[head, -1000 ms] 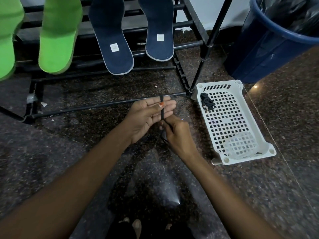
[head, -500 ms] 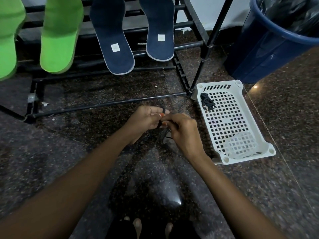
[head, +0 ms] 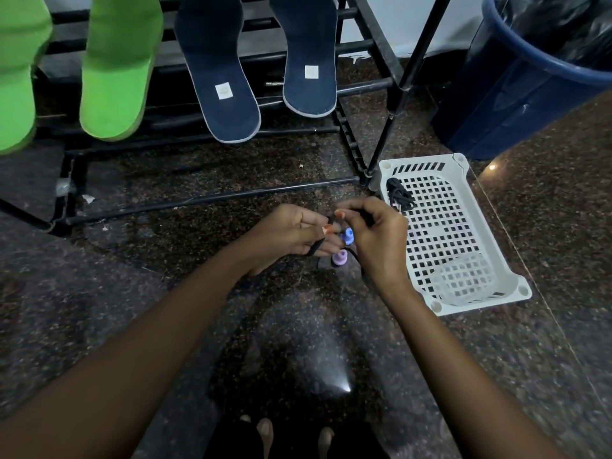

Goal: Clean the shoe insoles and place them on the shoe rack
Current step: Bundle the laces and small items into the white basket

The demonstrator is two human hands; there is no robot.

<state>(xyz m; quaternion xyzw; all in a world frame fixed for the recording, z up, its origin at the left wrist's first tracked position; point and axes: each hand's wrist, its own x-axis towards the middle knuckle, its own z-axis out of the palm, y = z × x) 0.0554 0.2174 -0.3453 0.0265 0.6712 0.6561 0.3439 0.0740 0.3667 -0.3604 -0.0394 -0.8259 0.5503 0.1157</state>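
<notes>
Insoles point(head: 218, 61), two green point(head: 116, 71), two navy point(head: 308, 44), point lengthwise toward the person on the shoe rack point(head: 212, 200); left hand point(head: 288, 233) and right hand point(head: 377, 236) pinch a black cord point(head: 315, 249)

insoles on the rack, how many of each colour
green insoles: 2
navy insoles: 2
total: 4
</notes>
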